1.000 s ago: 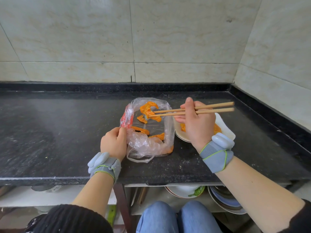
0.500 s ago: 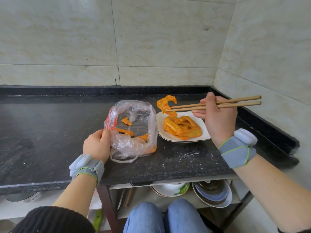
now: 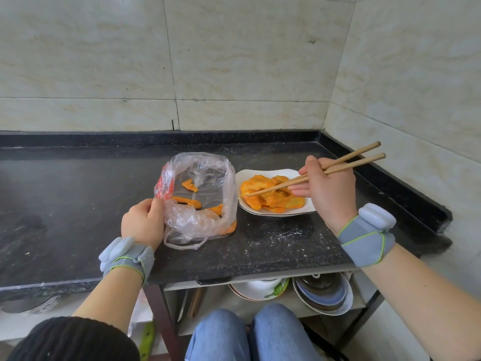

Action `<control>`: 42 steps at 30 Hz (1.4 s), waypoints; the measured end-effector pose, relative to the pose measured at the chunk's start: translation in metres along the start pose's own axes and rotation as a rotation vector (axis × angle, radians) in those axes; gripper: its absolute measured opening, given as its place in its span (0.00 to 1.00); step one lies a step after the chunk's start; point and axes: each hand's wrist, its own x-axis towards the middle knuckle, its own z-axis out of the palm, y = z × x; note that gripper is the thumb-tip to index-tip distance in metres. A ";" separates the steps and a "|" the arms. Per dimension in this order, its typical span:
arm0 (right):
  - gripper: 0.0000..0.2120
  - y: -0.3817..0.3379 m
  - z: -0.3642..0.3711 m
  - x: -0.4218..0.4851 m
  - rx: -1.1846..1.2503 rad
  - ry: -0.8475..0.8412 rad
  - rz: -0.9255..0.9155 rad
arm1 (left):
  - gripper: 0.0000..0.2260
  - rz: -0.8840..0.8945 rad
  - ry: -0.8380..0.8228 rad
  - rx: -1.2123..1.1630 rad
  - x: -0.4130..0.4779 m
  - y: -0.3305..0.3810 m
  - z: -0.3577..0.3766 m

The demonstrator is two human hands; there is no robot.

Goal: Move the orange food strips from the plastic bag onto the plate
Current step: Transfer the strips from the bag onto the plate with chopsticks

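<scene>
Holding chopsticks (image 3: 348,162), right grip (image 3: 330,194) sits right of centre frame, fingers curled round the pair and thumb pressed on top. Chopstick tips angle down-left and reach the left side of the pile on the plate; cannot tell if a strip is pinched between them.

Left grip (image 3: 143,225), lower-left of centre, pinches the near-left edge of the plastic bag (image 3: 200,220) between thumb and curled fingers. The bag lies on the dark speckled desk (image 3: 78,204), mouth spread wide and facing up, with red print on its left side.

Orange food strips in the bag (image 3: 186,201): a few left, one small piece toward the back, one long piece mid-left, more along the near-right fold.

Plate (image 3: 299,211) is white and squarish, just right of the bag, almost touching it. Orange food strips on the plate (image 3: 273,199) are heaped in an overlapping pile across most of it.

Both wrists wear grey bands (image 3: 367,243) with green trim and a pale pod. Cream tiled wall (image 3: 234,61) fills the top of the frame and the right side. A shelf under the desk, lower right, carries stacked bowls (image 3: 322,295). Blue-jeaned knees (image 3: 250,334) at the bottom centre, black sleeve at the bottom left.
</scene>
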 end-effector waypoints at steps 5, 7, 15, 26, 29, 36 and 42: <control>0.15 -0.011 -0.003 0.000 -0.078 -0.050 -0.071 | 0.16 0.002 -0.003 0.007 0.001 -0.001 0.000; 0.14 -0.015 -0.003 -0.001 -0.113 -0.070 -0.092 | 0.17 0.005 -0.004 0.003 0.001 -0.001 0.000; 0.14 -0.030 0.001 -0.001 -0.159 -0.117 -0.183 | 0.15 0.006 0.004 -0.012 -0.001 0.001 0.000; 0.13 -0.018 0.009 -0.006 -0.218 -0.180 -0.124 | 0.16 -0.006 -0.005 0.006 0.001 0.000 0.000; 0.13 -0.017 0.008 -0.005 -0.235 -0.171 -0.139 | 0.16 -0.001 -0.007 0.006 0.002 -0.001 0.000; 0.13 -0.021 0.008 -0.003 -0.191 -0.169 -0.133 | 0.15 0.004 -0.006 -0.005 0.002 -0.002 0.000; 0.13 -0.025 0.020 0.000 -0.057 -0.162 -0.164 | 0.16 -0.001 -0.011 -0.016 0.002 -0.003 0.000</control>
